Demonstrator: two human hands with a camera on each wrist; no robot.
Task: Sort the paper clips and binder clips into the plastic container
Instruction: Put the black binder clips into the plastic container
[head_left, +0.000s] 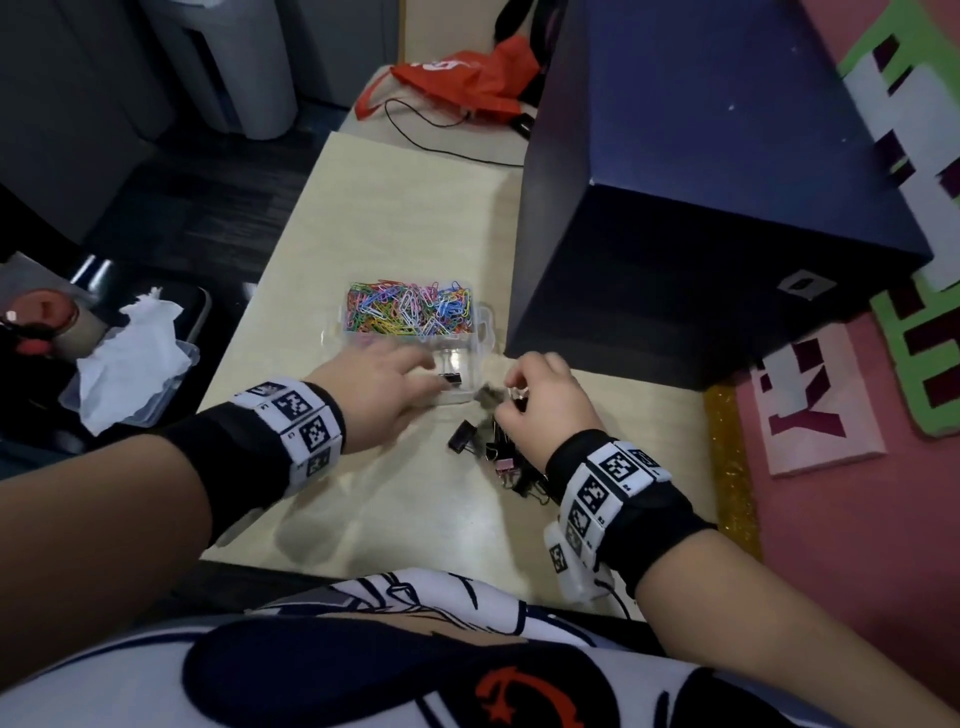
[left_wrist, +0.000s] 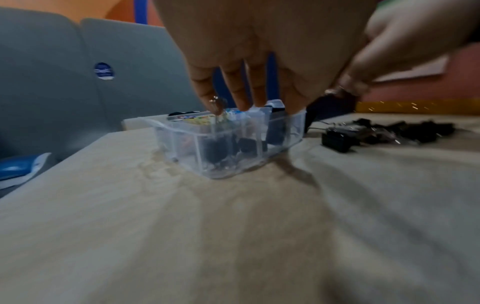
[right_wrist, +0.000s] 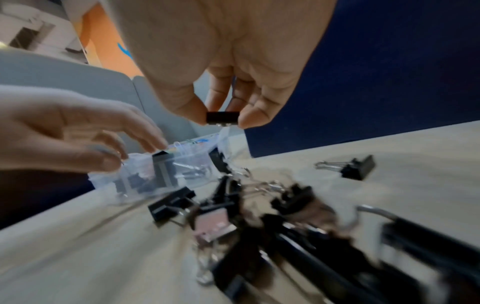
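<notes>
A clear plastic container (head_left: 485, 332) stands mid-table; its far compartment holds coloured paper clips (head_left: 410, 309), its near one black binder clips (left_wrist: 246, 144). My left hand (head_left: 395, 384) hangs over the near compartment, and thumb and forefinger pinch the wire handle of a binder clip (left_wrist: 217, 103) that dangles into it. Just right of the container my right hand (head_left: 545, 395) pinches a small black binder clip (right_wrist: 222, 118) above the table. Below that hand lies a pile of loose binder clips (head_left: 498, 457), mostly black, with one pink clip (right_wrist: 215, 226).
A large dark blue box (head_left: 701, 208) stands close behind and right of the container. One black clip (right_wrist: 355, 166) lies apart from the pile. A red bag (head_left: 467, 78) and a black cable lie far back. Left of the table sits another clear box with tissue (head_left: 130, 364).
</notes>
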